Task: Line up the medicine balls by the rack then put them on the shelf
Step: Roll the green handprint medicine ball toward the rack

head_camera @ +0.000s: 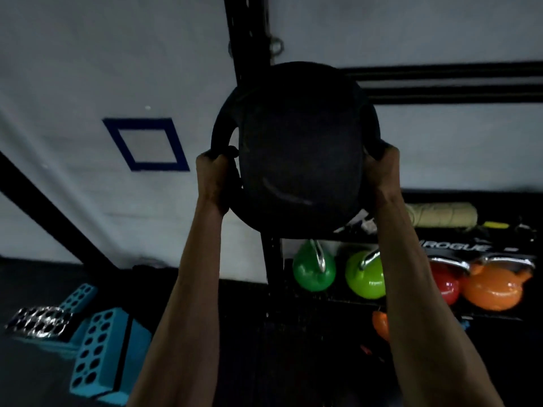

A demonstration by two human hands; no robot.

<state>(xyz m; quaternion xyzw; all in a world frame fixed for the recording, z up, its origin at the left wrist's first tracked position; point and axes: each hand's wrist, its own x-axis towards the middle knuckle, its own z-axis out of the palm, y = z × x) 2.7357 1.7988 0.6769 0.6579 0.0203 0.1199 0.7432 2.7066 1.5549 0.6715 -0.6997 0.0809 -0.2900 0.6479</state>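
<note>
A black medicine ball [296, 148] with a grip handle on each side is held up at arm's length in front of the black rack. My left hand [213, 179] grips its left handle. My right hand [382, 171] grips the right handle. The ball hangs beside the rack's upright post [249, 39], just below and left of the upper shelf rails [452, 83]. It covers part of the shelf behind it.
Lower rack shelves hold two green kettlebells [314, 270], a red one [446, 284] and an orange one [493, 289]; a rolled mat [443, 214] lies above them. Teal perforated blocks [102, 351] stand on the dark floor at left. A diagonal brace [55, 207] crosses the white wall.
</note>
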